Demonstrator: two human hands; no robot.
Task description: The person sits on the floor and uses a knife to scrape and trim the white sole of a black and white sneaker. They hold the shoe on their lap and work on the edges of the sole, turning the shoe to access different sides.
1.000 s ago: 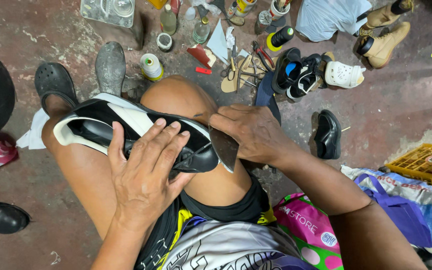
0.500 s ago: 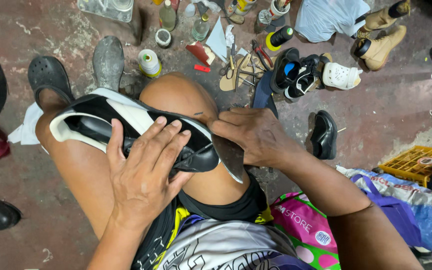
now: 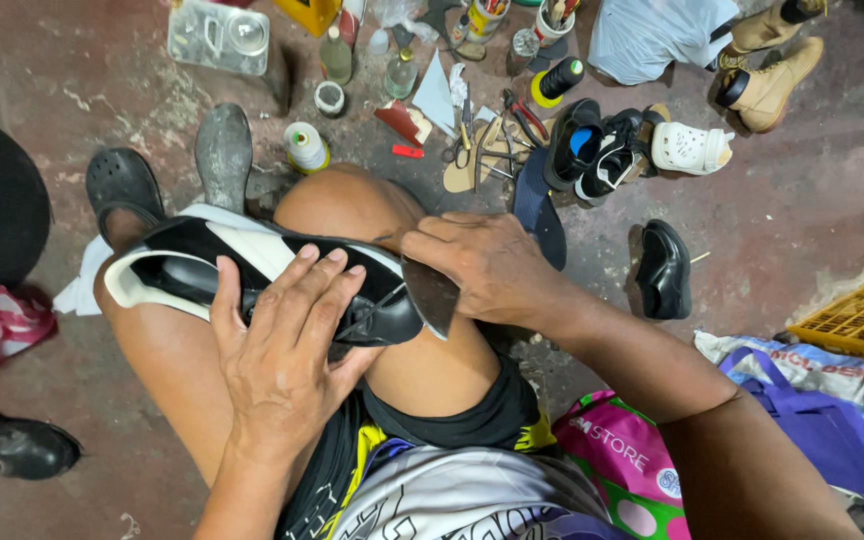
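my arms bare with no sleeves, black shorts (image 3: 472,420), white jersey-type shirt (image 3: 452,495) with black, yellow and purple print, bare knees

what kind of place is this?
Likely a shoe-repair spot, worked on a bare concrete floor. The left hand holds a black shoe on the knees, the right hand a blade; loose shoes and tools lie around.

Two hands, one black-and-white shoe (image 3: 252,275) on the lap, two tan boots (image 3: 772,60), one yellow crate (image 3: 852,320) and two glue bottles (image 3: 337,55) are counted.
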